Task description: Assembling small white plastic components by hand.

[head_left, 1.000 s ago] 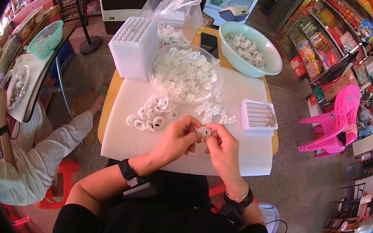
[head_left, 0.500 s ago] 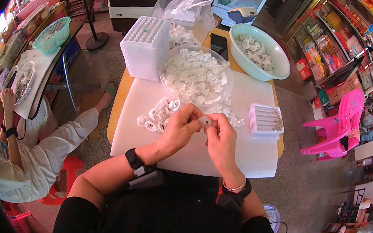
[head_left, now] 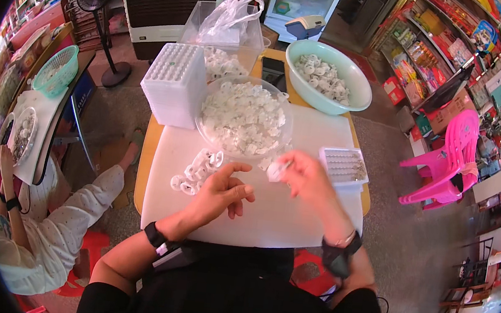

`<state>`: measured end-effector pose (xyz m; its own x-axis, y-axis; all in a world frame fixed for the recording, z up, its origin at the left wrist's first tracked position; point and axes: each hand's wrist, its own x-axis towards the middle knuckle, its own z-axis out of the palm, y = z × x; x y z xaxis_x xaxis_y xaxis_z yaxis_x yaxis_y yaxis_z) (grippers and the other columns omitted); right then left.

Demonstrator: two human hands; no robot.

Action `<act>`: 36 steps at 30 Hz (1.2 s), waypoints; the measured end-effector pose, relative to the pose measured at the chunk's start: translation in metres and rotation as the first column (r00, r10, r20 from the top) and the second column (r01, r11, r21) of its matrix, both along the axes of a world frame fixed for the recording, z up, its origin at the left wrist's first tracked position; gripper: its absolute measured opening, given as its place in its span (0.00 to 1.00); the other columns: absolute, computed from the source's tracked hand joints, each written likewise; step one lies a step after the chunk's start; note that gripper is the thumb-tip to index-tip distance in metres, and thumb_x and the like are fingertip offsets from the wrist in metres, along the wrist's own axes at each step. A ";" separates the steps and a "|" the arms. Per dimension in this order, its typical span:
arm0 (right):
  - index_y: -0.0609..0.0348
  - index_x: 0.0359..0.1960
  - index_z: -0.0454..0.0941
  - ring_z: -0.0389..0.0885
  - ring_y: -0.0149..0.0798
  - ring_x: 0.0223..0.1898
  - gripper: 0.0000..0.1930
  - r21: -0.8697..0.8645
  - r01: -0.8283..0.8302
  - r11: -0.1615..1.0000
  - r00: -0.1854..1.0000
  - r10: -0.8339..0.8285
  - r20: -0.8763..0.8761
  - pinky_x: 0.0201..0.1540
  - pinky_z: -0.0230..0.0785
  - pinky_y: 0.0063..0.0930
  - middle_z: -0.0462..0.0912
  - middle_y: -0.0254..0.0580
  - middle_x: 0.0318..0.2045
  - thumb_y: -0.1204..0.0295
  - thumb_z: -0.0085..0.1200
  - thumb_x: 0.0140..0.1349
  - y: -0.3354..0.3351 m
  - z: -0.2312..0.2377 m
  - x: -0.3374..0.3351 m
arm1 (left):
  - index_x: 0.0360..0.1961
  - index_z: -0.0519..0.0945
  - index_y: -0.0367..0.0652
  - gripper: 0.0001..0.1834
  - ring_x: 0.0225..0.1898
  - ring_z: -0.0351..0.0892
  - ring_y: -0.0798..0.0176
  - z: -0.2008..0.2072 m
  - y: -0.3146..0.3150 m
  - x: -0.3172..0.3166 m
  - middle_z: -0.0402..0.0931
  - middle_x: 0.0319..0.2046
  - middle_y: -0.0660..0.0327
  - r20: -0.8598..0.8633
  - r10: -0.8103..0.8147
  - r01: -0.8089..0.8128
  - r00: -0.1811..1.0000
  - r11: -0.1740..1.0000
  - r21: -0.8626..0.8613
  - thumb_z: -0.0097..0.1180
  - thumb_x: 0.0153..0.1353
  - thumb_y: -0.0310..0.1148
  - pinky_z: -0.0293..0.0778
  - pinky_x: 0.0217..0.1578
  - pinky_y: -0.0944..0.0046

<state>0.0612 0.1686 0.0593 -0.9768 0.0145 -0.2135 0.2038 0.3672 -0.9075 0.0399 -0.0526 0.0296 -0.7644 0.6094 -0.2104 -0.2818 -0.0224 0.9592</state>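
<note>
My left hand [head_left: 223,192] hovers over the white mat with its fingers apart and nothing in them. Just beyond it, to the left, lies a loose cluster of small white ring-shaped plastic pieces [head_left: 198,172]. My right hand [head_left: 308,180] is slightly blurred, with a small white plastic piece [head_left: 275,172] at its pinched fingertips. Some loose translucent pieces [head_left: 267,162] lie beside those fingertips. Past both hands stands a round clear tray [head_left: 289,126], heaped with whitish translucent pieces [head_left: 241,115].
A stack of white hole trays [head_left: 173,89] stands far left, a shallow white slotted tray [head_left: 344,167] right. Behind are a pale green basin [head_left: 359,98] of white parts, a clear bin [head_left: 194,23] and a dark phone [head_left: 272,71]. A person [head_left: 48,226] sits left; pink chairs [head_left: 448,160] stand right.
My hands have come apart: the left has drawn back to the left and opened, the right has moved right with a white piece at its fingertips. The view has shifted slightly.
</note>
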 end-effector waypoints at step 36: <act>0.64 0.41 0.78 0.77 0.25 0.29 0.08 -0.202 0.143 0.969 0.958 -0.187 -0.216 0.34 0.71 0.20 0.82 0.35 0.28 0.74 0.53 0.62 -0.041 -0.015 0.027 | 0.56 0.68 0.32 0.18 0.33 0.79 0.63 -0.009 0.008 0.001 0.76 0.39 0.53 0.274 0.003 -0.087 0.962 0.952 0.293 0.41 0.71 0.33 0.76 0.34 0.66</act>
